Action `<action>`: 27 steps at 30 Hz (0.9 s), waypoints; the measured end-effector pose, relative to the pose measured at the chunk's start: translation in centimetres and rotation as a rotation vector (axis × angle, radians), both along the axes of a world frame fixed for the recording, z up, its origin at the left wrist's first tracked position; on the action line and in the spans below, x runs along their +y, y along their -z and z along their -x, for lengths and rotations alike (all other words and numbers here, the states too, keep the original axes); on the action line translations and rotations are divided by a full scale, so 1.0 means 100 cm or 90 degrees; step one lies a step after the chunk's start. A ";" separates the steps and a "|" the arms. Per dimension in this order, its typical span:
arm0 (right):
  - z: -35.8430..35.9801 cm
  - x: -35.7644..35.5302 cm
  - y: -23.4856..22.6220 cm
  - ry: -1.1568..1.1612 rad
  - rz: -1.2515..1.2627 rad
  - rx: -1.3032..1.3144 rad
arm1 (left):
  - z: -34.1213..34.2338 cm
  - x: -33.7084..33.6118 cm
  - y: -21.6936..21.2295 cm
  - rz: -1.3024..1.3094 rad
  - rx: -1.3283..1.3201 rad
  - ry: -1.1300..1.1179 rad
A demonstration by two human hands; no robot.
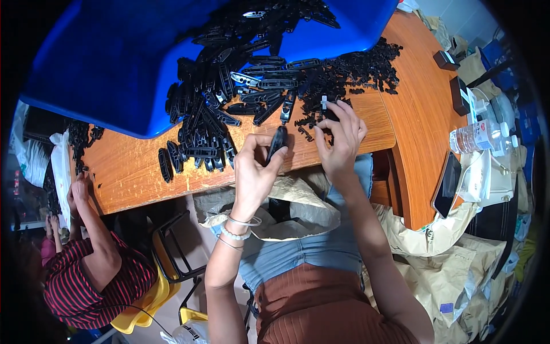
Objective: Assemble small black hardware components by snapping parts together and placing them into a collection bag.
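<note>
Nearest, lap: blue denim and a rust-brown ribbed top fill the lower centre, with crumpled brown paper bags [452,269] lower right.
Left hand [255,169]: centre of the frame, just below the table edge, bracelets on the wrist; thumb and fingers pinch a black oblong plastic piece [277,143] held upright.
Held piece: glossy, dark, narrow with rounded ends, its top over the wooden table [132,172].
Right hand [339,137]: just right of the left hand, fingers curled together and pinching a small black part [326,109] with a pale spot on it; the grip underneath is hidden.
Pile of long pieces [217,109]: slotted black oblong frames, heaped across the centre, spilling from the blue tray [114,57] at the upper left.
Small parts [361,69]: a scatter of tiny black bits, upper centre-right.
Right side: water bottle [478,136] and dark phone [447,183] on the table's right wing.
Lower left: another person in a red-striped shirt [80,281], their hand [77,192] at the table's left edge.
</note>
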State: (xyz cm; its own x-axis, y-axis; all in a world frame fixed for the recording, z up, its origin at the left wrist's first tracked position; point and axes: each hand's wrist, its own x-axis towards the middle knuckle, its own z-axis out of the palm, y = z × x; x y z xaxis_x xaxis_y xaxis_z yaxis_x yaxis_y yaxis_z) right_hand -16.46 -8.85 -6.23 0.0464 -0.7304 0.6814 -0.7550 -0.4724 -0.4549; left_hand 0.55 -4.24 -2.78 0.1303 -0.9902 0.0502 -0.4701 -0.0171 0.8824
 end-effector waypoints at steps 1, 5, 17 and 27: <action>0.000 0.000 -0.007 -0.005 0.025 -0.014 | -0.002 0.000 0.003 0.018 0.087 -0.011; 0.008 -0.012 -0.002 -0.107 0.046 -0.251 | 0.000 0.001 0.007 0.017 0.401 0.013; 0.000 0.050 -0.054 -0.359 -0.484 -0.556 | 0.006 0.024 -0.016 -0.031 0.351 0.126; -0.005 0.052 -0.038 -0.284 -0.190 -0.282 | 0.005 0.034 -0.023 -0.101 0.478 0.106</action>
